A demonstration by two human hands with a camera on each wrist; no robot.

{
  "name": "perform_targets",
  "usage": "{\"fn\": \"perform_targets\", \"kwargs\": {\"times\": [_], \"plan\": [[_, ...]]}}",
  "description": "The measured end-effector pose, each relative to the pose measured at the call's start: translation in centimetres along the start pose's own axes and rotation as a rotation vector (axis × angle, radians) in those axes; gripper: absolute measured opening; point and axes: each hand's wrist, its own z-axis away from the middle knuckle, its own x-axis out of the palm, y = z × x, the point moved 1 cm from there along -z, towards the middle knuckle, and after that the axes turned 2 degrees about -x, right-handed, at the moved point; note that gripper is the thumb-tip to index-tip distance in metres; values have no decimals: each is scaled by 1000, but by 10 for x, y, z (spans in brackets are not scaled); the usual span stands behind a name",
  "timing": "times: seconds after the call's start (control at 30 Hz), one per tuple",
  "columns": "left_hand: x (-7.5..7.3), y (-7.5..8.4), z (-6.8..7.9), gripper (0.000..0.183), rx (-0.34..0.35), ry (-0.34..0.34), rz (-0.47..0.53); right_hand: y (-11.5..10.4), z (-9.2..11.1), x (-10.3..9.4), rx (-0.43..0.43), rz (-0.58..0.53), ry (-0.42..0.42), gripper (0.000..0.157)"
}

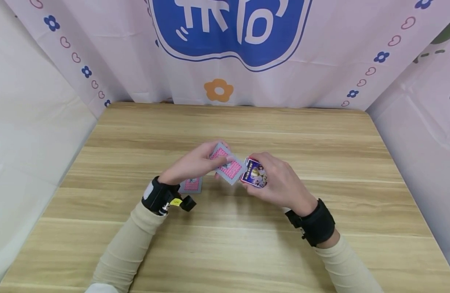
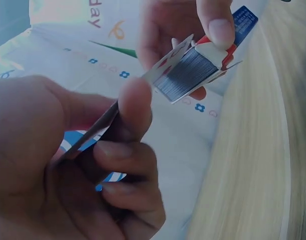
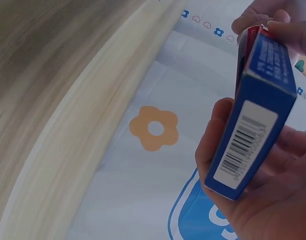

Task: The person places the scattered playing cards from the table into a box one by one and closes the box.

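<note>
My left hand (image 1: 197,162) pinches a pink-backed playing card (image 1: 230,170) between thumb and fingers; whether it is one card or a few, I cannot tell. The left wrist view shows this card edge-on. My right hand (image 1: 281,183) grips a blue card box (image 1: 257,174), thumb on one side and fingers on the other. Facing my left hand is the box's open end, with its flaps spread and a packed deck of cards (image 2: 188,75) inside. A barcode (image 3: 246,144) marks the closed end. The held card's corner meets the box's open end.
Another pink-backed card (image 1: 192,185) lies on the wooden table (image 1: 225,244), partly hidden behind my left wrist. A printed curtain (image 1: 118,53) hangs along the table's back edge. Both wrists wear black straps, and a small black camera (image 1: 188,203) juts from the left one.
</note>
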Motion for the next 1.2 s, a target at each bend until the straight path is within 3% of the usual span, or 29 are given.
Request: {"fn": "perform_targets", "kwargs": {"times": [0.27, 0.47, 1.2], "plan": [[13, 1, -4, 19, 17, 133, 77, 1, 1, 3, -12, -5, 12, 65], [21, 2, -6, 18, 40, 191, 138, 2, 1, 2, -1, -3, 32, 64], [27, 7, -5, 20, 99, 257, 114, 2, 0, -2, -9, -10, 36, 63]]}}
